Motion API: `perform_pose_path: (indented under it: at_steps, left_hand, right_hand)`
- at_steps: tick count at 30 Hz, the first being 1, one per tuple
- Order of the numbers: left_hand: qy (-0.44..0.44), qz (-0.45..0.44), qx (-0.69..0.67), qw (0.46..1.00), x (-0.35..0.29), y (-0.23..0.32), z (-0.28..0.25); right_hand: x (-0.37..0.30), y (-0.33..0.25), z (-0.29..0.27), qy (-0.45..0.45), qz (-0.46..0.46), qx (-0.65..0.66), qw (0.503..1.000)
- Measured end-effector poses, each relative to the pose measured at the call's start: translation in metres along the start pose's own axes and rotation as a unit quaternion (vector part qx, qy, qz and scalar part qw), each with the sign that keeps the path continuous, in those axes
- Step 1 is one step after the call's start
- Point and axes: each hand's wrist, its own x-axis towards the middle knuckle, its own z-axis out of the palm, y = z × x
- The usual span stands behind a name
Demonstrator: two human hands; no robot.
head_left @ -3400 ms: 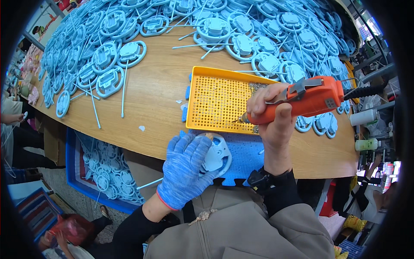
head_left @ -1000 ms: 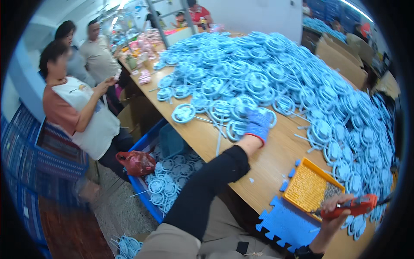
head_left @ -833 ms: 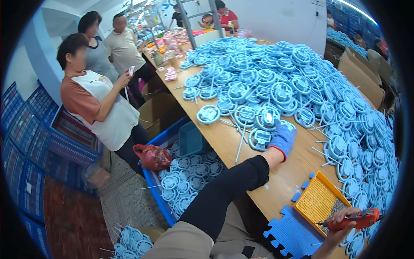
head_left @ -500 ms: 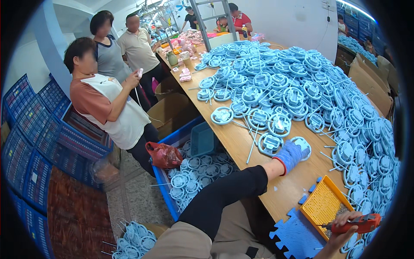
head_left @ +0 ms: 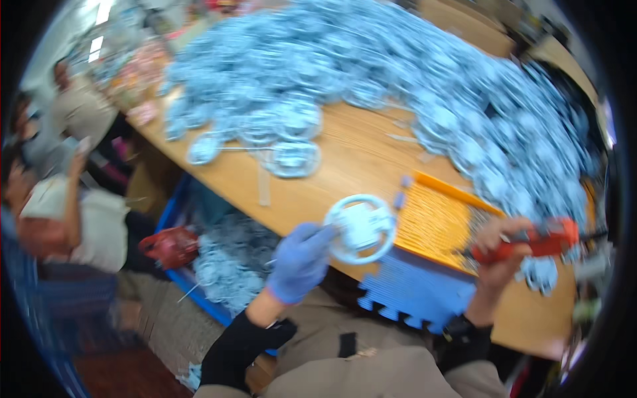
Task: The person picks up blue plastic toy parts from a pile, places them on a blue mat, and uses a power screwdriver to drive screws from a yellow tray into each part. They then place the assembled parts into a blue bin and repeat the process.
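My left hand (head_left: 302, 262), in a blue-purple glove, grips the left rim of a light-blue ring-shaped plastic part (head_left: 360, 229) with a housing in its middle. The part is held up over the table's near edge, beside an orange tray (head_left: 458, 188). My bare right hand (head_left: 497, 251) is wrapped round a red electric screwdriver (head_left: 554, 237), its tip pointing left over the tray's near right corner. Small metal pieces, too blurred to tell apart, lie at the tray's right side. A blue foam mat (head_left: 418, 288) lies just in front of the tray.
A big heap of similar light-blue parts (head_left: 298, 60) covers the far and right side of the wooden table (head_left: 358, 142). Below the table on the left stands a blue crate (head_left: 174, 199) with more parts and a red plastic bag (head_left: 171, 247). Several people stand at the left.
My left hand has lifted a light-blue part off the table and brought it nearer the tray. The view has swung right and down. The screwdriver remains in my right hand.
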Motion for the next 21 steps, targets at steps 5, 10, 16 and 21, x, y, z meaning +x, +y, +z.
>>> perform_pose_path:
  at_steps: [5, 10, 16, 21]
  left_hand:
    - [-0.024, 0.120, 0.112, 0.986, -0.033, 0.031, 0.025]
    - [-0.082, 0.146, 0.112, 0.979, -0.036, 0.031, 0.051]
    - [-0.104, 0.174, 0.123, 0.972, -0.028, 0.041, 0.057]
    - [-0.114, 0.165, 0.120, 0.972, -0.010, 0.053, 0.064]
  right_hand:
    - [0.009, 0.006, -0.004, 0.028, -0.025, -0.036, 0.999]
    - [0.003, 0.010, -0.012, 0.040, -0.030, -0.046, 0.998]
    - [-0.004, 0.006, -0.013, 0.011, -0.024, -0.034, 0.999]
    - [-0.004, 0.012, -0.018, 0.020, -0.016, -0.065, 0.998]
